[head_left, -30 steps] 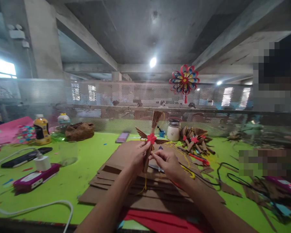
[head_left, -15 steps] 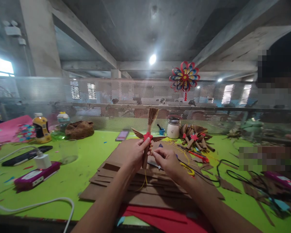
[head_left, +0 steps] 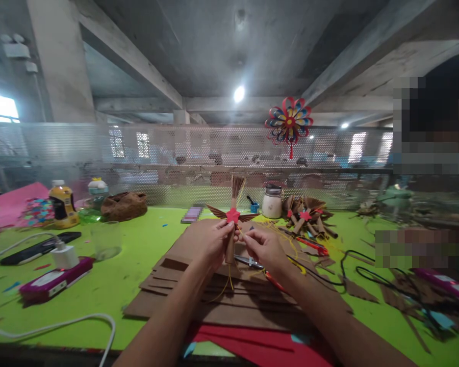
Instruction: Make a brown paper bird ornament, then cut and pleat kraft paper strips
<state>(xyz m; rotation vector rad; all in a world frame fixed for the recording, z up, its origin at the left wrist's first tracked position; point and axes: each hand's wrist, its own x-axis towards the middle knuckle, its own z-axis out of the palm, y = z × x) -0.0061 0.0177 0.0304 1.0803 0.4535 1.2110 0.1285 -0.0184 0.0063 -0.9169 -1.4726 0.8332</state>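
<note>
My left hand [head_left: 210, 244] grips the rolled brown paper stick of a small craft bird [head_left: 233, 214] with brown wings, a fanned tail on top and a red star at its middle. My right hand [head_left: 265, 248] pinches a thin yellow string [head_left: 229, 283] next to the stick, just below the star. Both hands hover over a stack of brown paper sheets [head_left: 199, 290] on the green table [head_left: 137, 255]. Scissors [head_left: 252, 263] lie under my right hand.
A pile of finished brown craft birds [head_left: 308, 216] and a white jar [head_left: 272, 204] stand behind. A yellow glue bottle [head_left: 63, 205], phones and a charger [head_left: 49, 275] lie left. Black cables [head_left: 367, 278] run right, where another person sits. Red paper [head_left: 260, 346] lies at the near edge.
The hands and the craft bird have shifted slightly lower and back; my right hand has moved a little away from the stick, drawing the yellow string.
</note>
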